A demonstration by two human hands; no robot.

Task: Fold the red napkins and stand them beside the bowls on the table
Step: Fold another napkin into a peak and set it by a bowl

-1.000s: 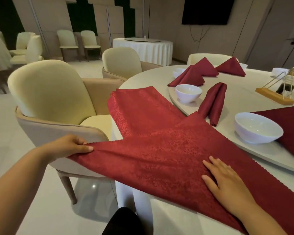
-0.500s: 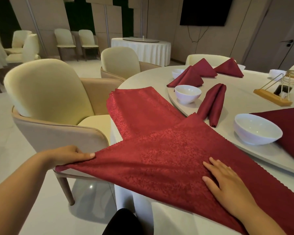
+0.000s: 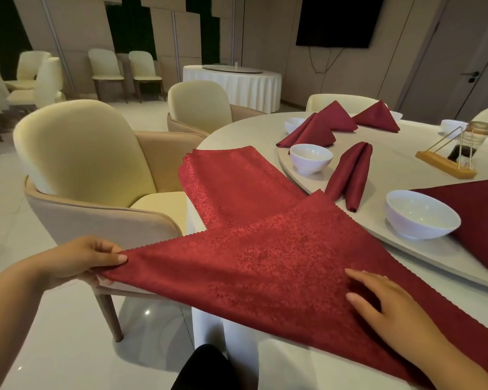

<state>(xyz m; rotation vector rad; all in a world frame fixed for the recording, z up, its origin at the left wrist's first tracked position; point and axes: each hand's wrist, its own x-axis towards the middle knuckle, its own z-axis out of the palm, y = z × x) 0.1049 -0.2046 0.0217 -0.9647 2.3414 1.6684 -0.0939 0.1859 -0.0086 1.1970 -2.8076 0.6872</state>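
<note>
The red napkin (image 3: 265, 263) lies folded to a triangle on the near edge of the desk (image 3: 245, 133). Its left corner hangs past the edge, and its right end is cut off by the frame. The left hand (image 3: 82, 257) pinches that corner, fingers (image 3: 107, 246) clenched on the cloth. The right hand (image 3: 392, 308) presses flat on it, fingers straight and released.

Just behind is 1 flat pile (image 3: 231, 181) of red cloth whose layers cannot be counted. Farther off are 1 rolled napkin (image 3: 350, 173), 3 standing napkins (image 3: 316, 133) and 1 spread napkin (image 3: 482, 215), cut off at the right. 4 white bowls (image 3: 421, 215) show plainly, and a 5th is mostly hidden behind the farthest napkin.

Since 0.5 s ago the left hand has drawn back toward the corner's tip, while the right hand has stayed put.
</note>
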